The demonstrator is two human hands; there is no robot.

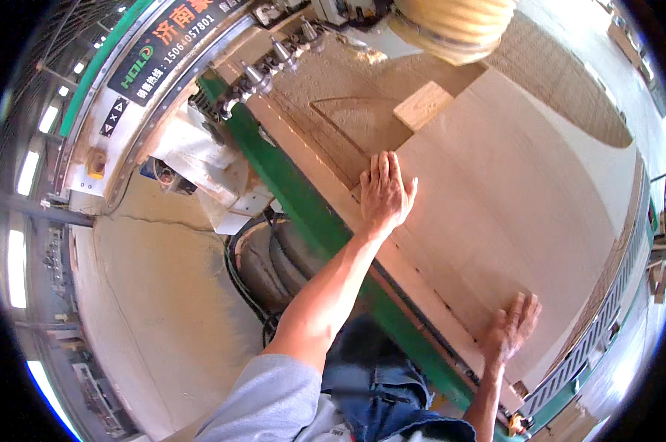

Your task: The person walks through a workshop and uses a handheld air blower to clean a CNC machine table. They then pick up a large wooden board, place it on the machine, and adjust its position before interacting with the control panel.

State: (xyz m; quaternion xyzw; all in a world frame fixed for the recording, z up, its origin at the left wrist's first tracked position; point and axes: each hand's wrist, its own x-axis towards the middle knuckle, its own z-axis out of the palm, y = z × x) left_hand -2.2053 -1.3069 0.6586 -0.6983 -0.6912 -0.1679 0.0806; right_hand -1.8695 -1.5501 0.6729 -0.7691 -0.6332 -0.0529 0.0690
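Broad, flat, pale-tan wooden board point(517, 199) lay from upper ctr to lower R of frame, on a dusty brown machine bed point(348, 74) w/ a long green metal rail point(303, 206) running below its near side. A curved line crossed the board's R part; couldn't tell if that was an edge or just light.

L hand point(386, 195), frame ctr, was at the board's upper-L corner, fingers straight, close together, thumb a bit out; nothing gripped. R hand point(511, 328), lower R, was over the board's lower end, fingers extended & slightly apart, blurred; couldn't tell if it pressed or hovered. Small rectangular light-wood block point(423, 105) sat right by the board's upper-L edge, upper ctr; contact unclear.

Handling (judgmt): board prob. stiff, fairly heavy & awkward for its size, not fragile exc. at corners/edges. Face looked smooth, maybe slick w/ dust, so flat palms could slide it OK but wouldn't lift it. Best hold: both hands well apart on the long near edge, fingers under, thumbs on top. Ribbed yellowish dust skirt point(454, 29), top ctr, hung near the far corner, so watch clearance there.
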